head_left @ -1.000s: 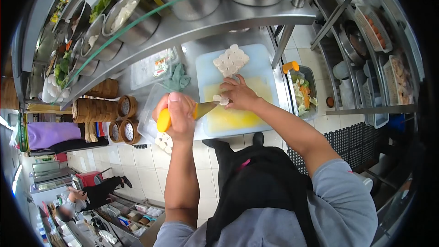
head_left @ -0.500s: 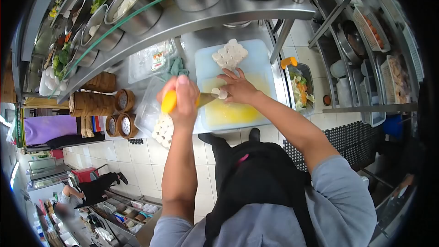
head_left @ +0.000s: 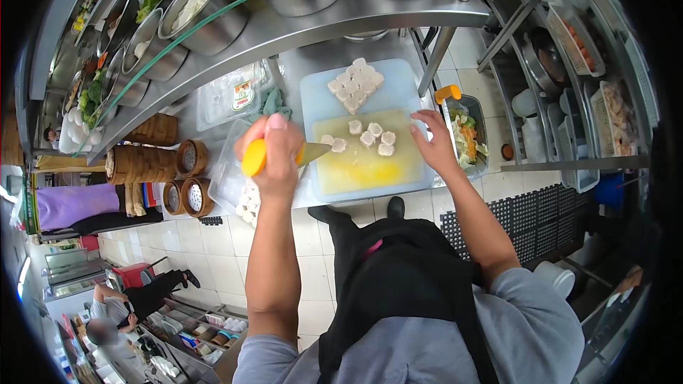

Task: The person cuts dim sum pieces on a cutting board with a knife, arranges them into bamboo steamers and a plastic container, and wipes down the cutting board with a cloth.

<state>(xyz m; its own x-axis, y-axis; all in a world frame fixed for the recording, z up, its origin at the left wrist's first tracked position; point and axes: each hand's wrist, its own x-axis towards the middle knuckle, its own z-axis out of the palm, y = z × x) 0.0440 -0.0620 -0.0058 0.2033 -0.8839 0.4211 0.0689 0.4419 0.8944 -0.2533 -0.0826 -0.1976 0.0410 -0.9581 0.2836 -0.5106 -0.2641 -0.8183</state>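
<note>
My left hand (head_left: 274, 149) is wrapped round the yellow handle of a knife (head_left: 314, 152), whose blade points right, its tip beside two pale pieces (head_left: 338, 145). My right hand (head_left: 434, 141) has its fingers apart at the right edge of the blue cutting board (head_left: 421, 171) and holds nothing. Several loose pale cubes (head_left: 386, 139) lie on the yellowish mat (head_left: 356, 171) on the board, between the knife and my right hand. At the board's far end sits a close group of pale pieces (head_left: 356, 84). More white pieces (head_left: 249, 203) show below my left hand.
A bin of vegetable scraps (head_left: 467, 135) stands right of the board, with a yellow-handled tool (head_left: 448, 92) at its rim. Left are a clear lidded container (head_left: 231, 96), a green cloth (head_left: 274, 103) and bamboo steamers (head_left: 192, 195). A metal shelf (head_left: 284, 39) crosses above. Another person (head_left: 142, 295) stands lower left.
My right hand has let go of the small pieces by the blade and moved right, its fingers spread. Cubes on the mat now show. The knife is slightly further left.
</note>
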